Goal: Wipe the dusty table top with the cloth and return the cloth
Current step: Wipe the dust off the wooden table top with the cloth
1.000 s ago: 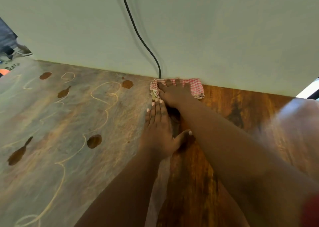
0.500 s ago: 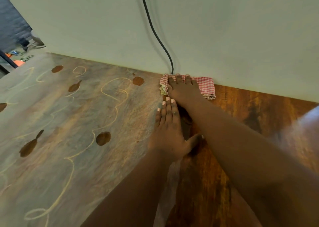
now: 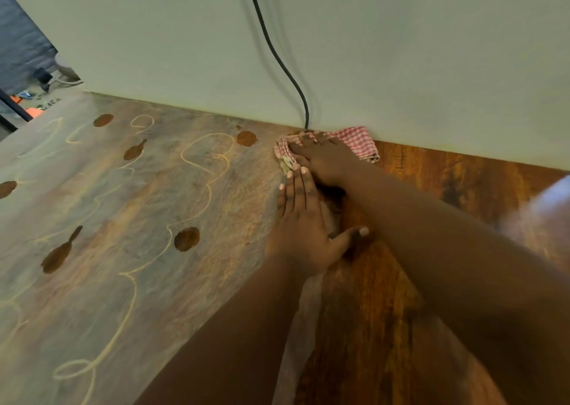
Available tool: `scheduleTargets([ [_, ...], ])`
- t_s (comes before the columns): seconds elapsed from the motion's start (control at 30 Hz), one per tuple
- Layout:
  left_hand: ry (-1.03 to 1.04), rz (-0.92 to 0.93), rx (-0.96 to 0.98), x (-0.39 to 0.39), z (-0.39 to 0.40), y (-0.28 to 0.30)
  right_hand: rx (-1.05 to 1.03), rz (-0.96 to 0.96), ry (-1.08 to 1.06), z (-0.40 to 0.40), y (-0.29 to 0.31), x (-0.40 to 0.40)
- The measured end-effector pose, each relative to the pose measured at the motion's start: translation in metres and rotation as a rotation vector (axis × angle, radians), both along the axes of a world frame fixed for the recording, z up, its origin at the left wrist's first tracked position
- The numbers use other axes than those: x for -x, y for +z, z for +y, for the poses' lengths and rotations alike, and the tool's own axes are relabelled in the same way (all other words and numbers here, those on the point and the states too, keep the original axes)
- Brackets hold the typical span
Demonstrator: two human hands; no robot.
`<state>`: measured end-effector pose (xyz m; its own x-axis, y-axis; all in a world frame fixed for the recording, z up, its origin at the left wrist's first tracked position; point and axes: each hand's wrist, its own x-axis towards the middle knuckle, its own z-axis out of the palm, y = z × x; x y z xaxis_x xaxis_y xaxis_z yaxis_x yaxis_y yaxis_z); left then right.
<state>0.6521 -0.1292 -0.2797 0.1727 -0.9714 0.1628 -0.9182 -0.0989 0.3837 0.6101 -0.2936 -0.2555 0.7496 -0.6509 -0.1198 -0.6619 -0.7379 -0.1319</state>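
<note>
A red-and-white checked cloth (image 3: 357, 141) lies on the wooden table top (image 3: 431, 207) at its far edge, against the wall. My right hand (image 3: 327, 158) presses flat on the cloth with straight fingers. My left hand (image 3: 303, 222) rests flat on the table just in front of it, fingertips almost touching the right hand, thumb spread to the right. Grey dust (image 3: 123, 235) with finger-drawn lines and bare round spots covers the left part of the table. The right part shows bare brown wood.
A pale wall (image 3: 401, 50) rises straight behind the table. A black cable (image 3: 277, 59) hangs down the wall and ends right at the cloth. Past the table's left end lies a cluttered floor area (image 3: 27, 96).
Both hands and the cloth stay in the same spot at the wall. Only the camera has shifted, so the scene sits a little further right in the frame.
</note>
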Motion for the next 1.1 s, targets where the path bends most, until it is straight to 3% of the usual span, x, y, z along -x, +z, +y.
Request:
scheduleTargets([
  [0.1, 0.004, 0.022, -0.003, 0.001, 0.002, 0.002, -0.002, -0.043, 0.041, 0.000, -0.004, 0.046],
  [0.2, -0.005, 0.022, -0.055, 0.001, 0.004, 0.006, 0.037, 0.062, -0.231, -0.004, -0.001, 0.074],
  [0.27, -0.023, 0.063, -0.095, 0.000, 0.005, 0.014, 0.038, 0.080, -0.304, 0.018, 0.003, 0.056],
  [0.43, -0.088, 0.118, -0.192, -0.030, 0.034, 0.042, -0.023, 0.051, 0.052, 0.107, -0.005, 0.053],
  [0.53, -0.058, 0.129, -0.202, -0.058, 0.072, 0.049, -0.097, 0.079, -0.061, 0.100, 0.003, 0.079],
  [0.63, -0.050, -0.012, -0.315, -0.074, 0.112, 0.043, -0.114, 0.129, -0.259, 0.111, 0.009, 0.054],
  [0.73, -0.066, -0.087, -0.377, -0.073, 0.141, 0.035, -0.088, 0.034, -0.133, 0.163, 0.001, 0.022],
  [0.87, -0.122, -0.057, -0.346, -0.061, 0.167, 0.033, -0.073, 0.013, 0.063, 0.198, -0.009, 0.064],
  [0.97, -0.048, 0.021, -0.356, -0.053, 0.187, 0.034, -0.108, 0.069, -0.033, 0.188, -0.006, 0.091],
  [1.1, -0.020, 0.041, -0.426, -0.046, 0.210, 0.039, -0.112, 0.091, -0.233, 0.207, 0.005, 0.059],
])
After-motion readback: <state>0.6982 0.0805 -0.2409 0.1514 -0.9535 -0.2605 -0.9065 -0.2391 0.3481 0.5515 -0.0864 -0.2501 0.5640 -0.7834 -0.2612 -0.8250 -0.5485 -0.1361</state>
